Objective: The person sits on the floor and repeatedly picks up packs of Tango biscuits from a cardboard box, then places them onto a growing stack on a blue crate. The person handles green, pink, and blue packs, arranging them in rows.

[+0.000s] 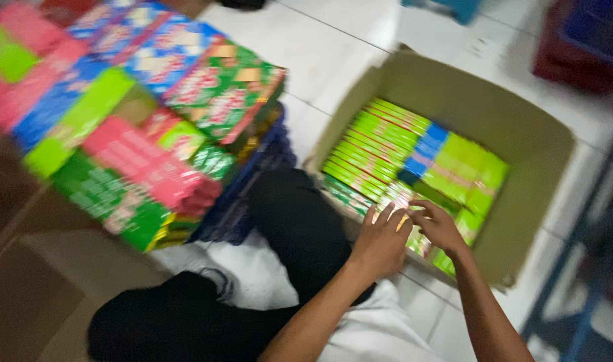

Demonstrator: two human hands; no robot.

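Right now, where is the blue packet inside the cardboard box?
In the head view, the blue packet stands among green packets in the cardboard box, right of centre, beyond both hands.

White tiled floor, blue metal rack at right.

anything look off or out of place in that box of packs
Nothing is clearly spilled or torn. In the cardboard box, one blue pack sits among rows of green packs, the only odd colour. Both hands, left and right, rest on the packs at the near edge. The picture is blurred, so fine damage cannot be judged.
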